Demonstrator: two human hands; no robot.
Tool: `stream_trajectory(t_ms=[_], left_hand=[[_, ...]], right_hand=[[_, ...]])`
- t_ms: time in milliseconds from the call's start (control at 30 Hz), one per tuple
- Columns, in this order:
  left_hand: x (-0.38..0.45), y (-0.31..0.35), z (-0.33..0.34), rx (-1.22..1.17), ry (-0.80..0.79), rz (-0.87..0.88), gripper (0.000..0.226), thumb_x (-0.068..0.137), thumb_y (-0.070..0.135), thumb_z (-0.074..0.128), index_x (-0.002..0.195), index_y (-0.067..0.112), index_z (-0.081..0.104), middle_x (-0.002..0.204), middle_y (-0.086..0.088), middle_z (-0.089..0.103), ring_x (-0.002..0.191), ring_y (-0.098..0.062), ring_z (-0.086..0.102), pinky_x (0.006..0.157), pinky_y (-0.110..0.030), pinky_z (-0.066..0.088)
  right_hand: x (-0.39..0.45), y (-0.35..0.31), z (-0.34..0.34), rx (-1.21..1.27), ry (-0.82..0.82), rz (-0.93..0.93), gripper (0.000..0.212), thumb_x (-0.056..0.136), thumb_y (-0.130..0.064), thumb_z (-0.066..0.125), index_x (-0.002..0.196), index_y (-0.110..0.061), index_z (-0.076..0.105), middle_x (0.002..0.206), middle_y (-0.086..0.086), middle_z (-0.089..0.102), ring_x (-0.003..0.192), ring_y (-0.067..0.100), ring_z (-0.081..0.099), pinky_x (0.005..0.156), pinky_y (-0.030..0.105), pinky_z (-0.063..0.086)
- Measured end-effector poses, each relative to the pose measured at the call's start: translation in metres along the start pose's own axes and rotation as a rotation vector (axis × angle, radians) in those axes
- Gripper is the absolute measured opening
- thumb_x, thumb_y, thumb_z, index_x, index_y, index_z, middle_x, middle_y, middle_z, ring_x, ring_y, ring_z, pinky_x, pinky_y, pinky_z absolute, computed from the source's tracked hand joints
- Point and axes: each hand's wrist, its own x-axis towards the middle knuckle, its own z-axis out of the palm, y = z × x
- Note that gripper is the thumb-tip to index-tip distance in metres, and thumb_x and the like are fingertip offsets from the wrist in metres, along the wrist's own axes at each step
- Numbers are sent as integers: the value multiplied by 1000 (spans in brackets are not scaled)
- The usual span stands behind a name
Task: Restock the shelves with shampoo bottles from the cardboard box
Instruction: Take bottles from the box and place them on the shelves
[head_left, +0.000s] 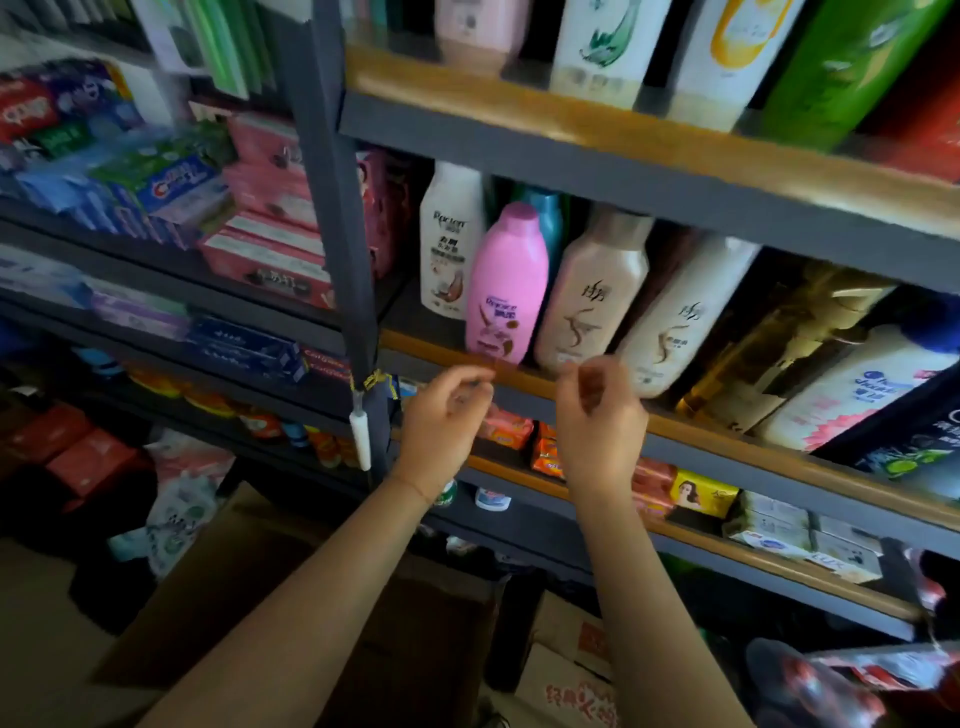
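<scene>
Both hands are up at the wooden front lip of the middle shelf (675, 423), and neither carries a bottle. The left hand (444, 415) has its fingers loosely curled, thumb and forefinger close together; whether they pinch anything is too blurred to tell. The right hand (602, 415) is curled the same way, holding nothing I can make out.

Just above and between them stands the pink plastic shampoo bottle (506, 286), upright, long axis vertical, at the shelf's front edge, the left hand slightly nearer. Beside it on the right lean two cream-beige bottles (592, 296), tilted. Room there is tight, bottle against bottle.

The brown cardboard box (291, 613) lies below and behind the forearms, down on the floor. The next bottle likely means dropping both hands down and back, clear of the shelf lip.
</scene>
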Motion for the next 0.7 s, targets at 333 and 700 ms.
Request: stream_trajectory(t_ms=[333, 700], left_hand=[[-143, -257, -208, 782, 188, -677, 29, 92, 17, 62, 121, 15, 65, 130, -13, 57, 120, -31, 53, 104, -43, 42], [-191, -329, -308, 1182, -16, -843, 97, 92, 58, 52, 156, 27, -14, 165, -9, 7, 131, -36, 45, 94, -45, 50]], right_hand=[[-254, 53, 179, -157, -1407, 587, 19, 100, -32, 51, 82, -29, 58, 85, 1, 67, 67, 14, 65, 67, 32, 56], [-414, 103, 336, -65, -1296, 1388, 40, 105, -22, 44, 144, -10, 40, 137, 13, 50, 117, 29, 55, 88, 39, 51]])
